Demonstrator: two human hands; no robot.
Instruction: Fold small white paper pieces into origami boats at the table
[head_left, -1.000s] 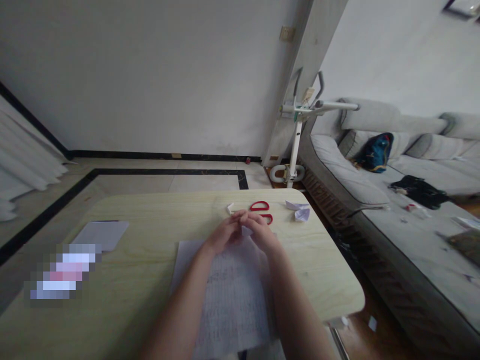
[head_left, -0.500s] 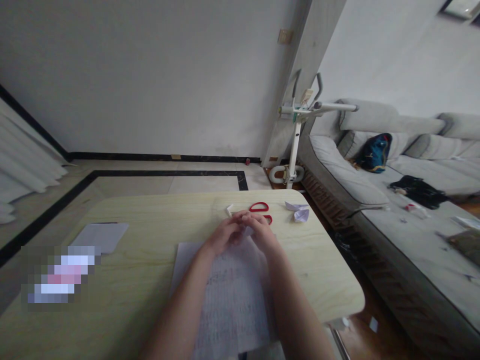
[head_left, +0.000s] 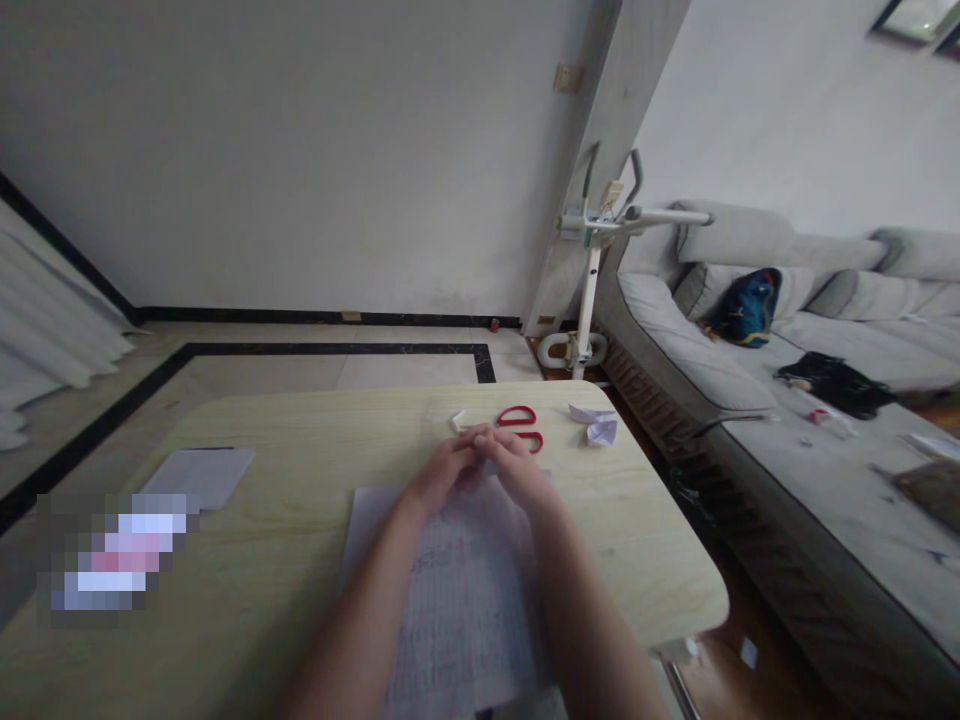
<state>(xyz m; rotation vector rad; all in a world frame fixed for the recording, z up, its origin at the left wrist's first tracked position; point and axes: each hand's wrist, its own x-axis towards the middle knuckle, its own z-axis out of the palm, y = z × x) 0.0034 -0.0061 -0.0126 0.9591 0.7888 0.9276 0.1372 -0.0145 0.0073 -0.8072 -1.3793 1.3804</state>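
My left hand (head_left: 444, 474) and my right hand (head_left: 517, 468) meet over the far edge of a printed paper sheet (head_left: 457, 590). The fingers of both are curled together and overlap, so whatever they hold is hidden. Just beyond my right hand lie scissors with red handles (head_left: 517, 413); their blades are out of sight behind the hands. A small white folded strip (head_left: 457, 421) rests by the left fingertips. Further right are folded pale paper pieces (head_left: 601, 432).
The pale wooden table (head_left: 300, 560) has rounded corners. On its left lie a white sheet (head_left: 202, 475) and a blurred-out item (head_left: 124, 560). A grey sofa (head_left: 810, 470) stands to the right, and white exercise equipment (head_left: 589, 290) behind the table.
My fingers have closed in further together, covering a pale bit that showed between the hands. The view has shifted slightly; the objects on the table lie as before.
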